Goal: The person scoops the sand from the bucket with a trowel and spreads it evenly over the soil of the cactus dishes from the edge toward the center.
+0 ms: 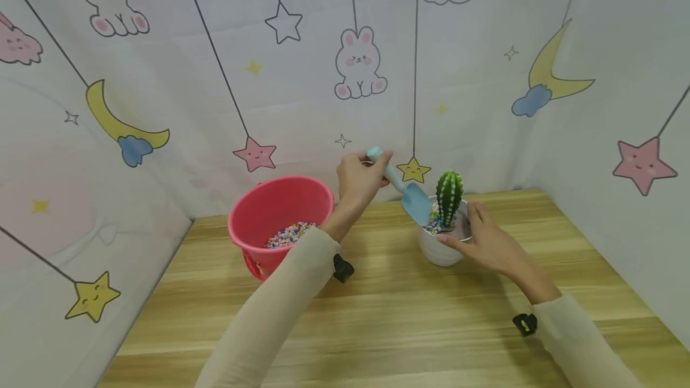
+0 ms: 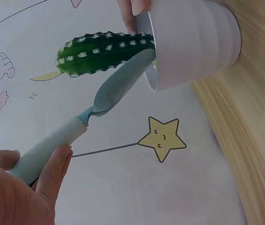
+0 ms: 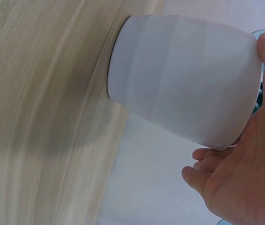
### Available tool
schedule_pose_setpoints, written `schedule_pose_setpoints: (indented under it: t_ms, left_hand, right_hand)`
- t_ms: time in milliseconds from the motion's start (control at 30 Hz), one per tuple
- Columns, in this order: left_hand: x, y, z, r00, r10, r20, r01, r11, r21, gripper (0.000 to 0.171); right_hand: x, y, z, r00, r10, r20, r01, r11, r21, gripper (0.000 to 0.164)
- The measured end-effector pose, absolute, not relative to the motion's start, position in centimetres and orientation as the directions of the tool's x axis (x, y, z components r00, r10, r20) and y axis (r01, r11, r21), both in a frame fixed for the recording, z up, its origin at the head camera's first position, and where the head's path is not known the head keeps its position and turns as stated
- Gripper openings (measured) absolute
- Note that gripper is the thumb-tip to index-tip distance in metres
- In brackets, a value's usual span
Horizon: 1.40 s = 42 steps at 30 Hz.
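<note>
**Blue shovel [image 1: 417, 203] held to the rim of the cactus pot [image 1: 441, 251]**

The shovel was gripped by its handle in the left hand [image 1: 362, 181], its blade slanted down toward the pot. On the worktop [image 1: 388, 322], the pot was held near its rim between the right hand's [image 1: 489, 241] thumb and fingers. Small beads [image 1: 434, 220] were seen beside the cactus [image 1: 450, 191]; more were contained in the pink bucket [image 1: 259, 218]. Whether the blade was loaded could not be told. For tidy pouring, a blade tip kept inside the rim, a slow tilt and a firmly steadied pot were judged best.
</note>
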<state>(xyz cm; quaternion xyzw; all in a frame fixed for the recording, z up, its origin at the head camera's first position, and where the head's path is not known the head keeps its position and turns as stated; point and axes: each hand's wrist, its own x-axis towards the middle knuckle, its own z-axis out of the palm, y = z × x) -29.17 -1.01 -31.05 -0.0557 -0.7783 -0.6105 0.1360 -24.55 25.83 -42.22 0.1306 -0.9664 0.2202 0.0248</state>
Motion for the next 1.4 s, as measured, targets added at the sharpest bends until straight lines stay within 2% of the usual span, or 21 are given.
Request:
schedule_pose_setpoints:
  t_ms: [300, 833, 1033, 1200, 1400]
  left_hand:
    - [-29.0, -3.0, -29.5, -0.948, -0.115, 0.298, 0.272, 0.199, 0.942, 0.04]
    - [-28.9, -8.9, -25.4, -0.935, -0.162, 0.315, 0.299, 0.116, 0.947, 0.041]
    - [-29.0, -11.2, -24.7, -0.928, -0.195, 0.317, 0.301, 0.106, 0.948, 0.042]
    - [-29.0, -13.3, -24.5, -0.922, -0.225, 0.316, 0.303, 0.091, 0.949, 0.044]
    - [-28.9, -16.0, -24.4, -0.917, -0.257, 0.307, 0.294, 0.086, 0.952, 0.05]
  right_hand:
    - [-24.6, 25.8, -42.2, -0.963, -0.247, 0.111, -0.27, 0.872, -0.409, 0.114]
    - [-24.6, 25.7, -41.7, -0.967, -0.241, 0.082, -0.254, 0.913, -0.32, 0.118]
    - [-24.5, 25.9, -40.4, -0.954, -0.258, 0.152, -0.296, 0.887, -0.354, 0.113]
    - [-24.1, 25.6, -38.3, -0.964, -0.207, 0.167, -0.26, 0.863, -0.433, 0.11]
    - [-22.9, 24.7, -36.0, -0.935, -0.147, 0.323, -0.298, 0.82, -0.489, 0.095]
